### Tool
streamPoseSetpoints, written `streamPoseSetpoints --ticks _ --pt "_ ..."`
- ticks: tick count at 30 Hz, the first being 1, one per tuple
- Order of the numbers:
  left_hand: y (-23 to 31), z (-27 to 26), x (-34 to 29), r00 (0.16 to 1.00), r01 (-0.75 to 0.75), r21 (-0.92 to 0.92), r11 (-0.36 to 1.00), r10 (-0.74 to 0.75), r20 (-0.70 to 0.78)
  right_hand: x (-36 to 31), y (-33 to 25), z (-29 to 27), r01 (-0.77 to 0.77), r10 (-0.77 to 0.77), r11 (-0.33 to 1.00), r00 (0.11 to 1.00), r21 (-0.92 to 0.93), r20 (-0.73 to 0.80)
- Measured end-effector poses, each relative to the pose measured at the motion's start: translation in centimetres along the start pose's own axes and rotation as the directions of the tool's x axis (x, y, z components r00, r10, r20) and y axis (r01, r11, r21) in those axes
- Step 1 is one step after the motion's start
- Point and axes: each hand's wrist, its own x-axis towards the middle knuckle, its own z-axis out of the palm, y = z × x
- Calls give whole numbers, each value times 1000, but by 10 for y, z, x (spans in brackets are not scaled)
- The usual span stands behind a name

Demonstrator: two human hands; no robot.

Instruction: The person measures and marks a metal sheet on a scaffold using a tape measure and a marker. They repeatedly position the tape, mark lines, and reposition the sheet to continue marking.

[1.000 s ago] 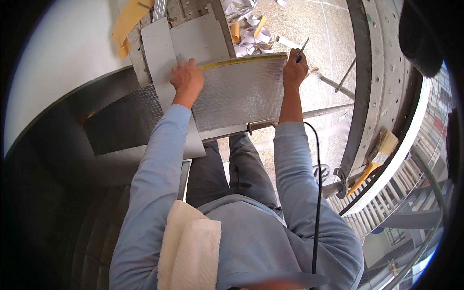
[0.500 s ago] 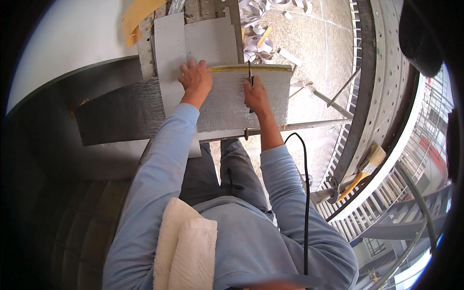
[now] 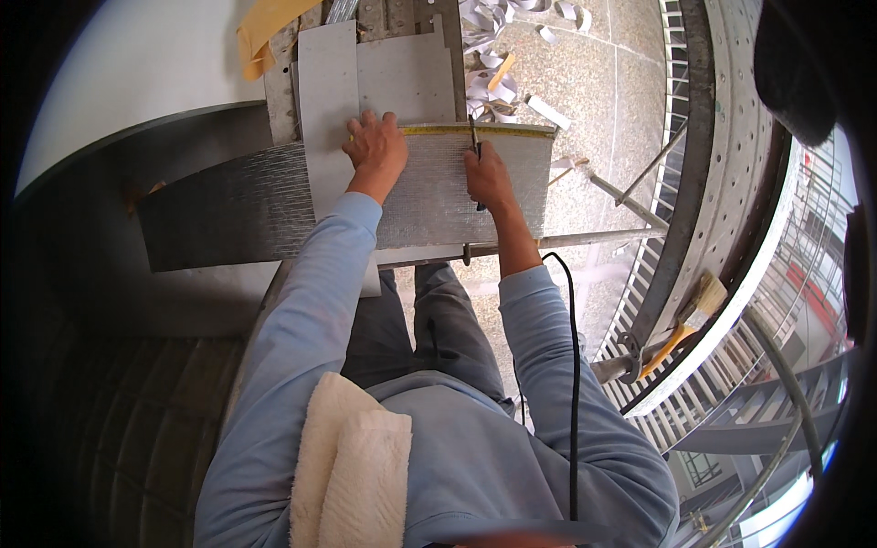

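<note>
My left hand (image 3: 376, 149) presses flat on a grey ribbed sheet (image 3: 429, 196) that lies across a metal rail (image 3: 585, 239). A yellow tape strip (image 3: 498, 131) runs along the sheet's far edge. My right hand (image 3: 489, 178) grips a thin dark marking tool (image 3: 475, 142) with its tip at that yellow strip, near the middle of the sheet. A flat grey panel (image 3: 384, 78) sits just beyond the sheet.
Pale offcut strips (image 3: 498, 55) litter the stone floor beyond. A paintbrush with a yellow handle (image 3: 685, 320) rests on curved metal railing at the right. A black cable (image 3: 574, 365) runs down my right side. A white towel (image 3: 352, 466) lies on my shoulder.
My right hand has slid left along the yellow strip, from the sheet's right corner to its middle. My left hand has stayed pressed on the sheet.
</note>
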Motion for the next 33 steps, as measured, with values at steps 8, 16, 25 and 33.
streamPoseSetpoints --ticks 8,16,25,33 --pt "-1 1 0 1000 -9 8 1000 9 -18 5 12 9 109 -111 993 992 -40 -54" --pt "-2 3 -1 999 -21 2 1000 21 -39 8 9 8 10 -11 998 1000 55 15" --pt "-3 5 -22 994 -92 77 993 87 69 11 -10 -6 -91 82 993 988 69 129" --pt "-14 35 -70 973 -82 -16 997 83 214 7 -13 4 -33 39 991 998 -126 49"
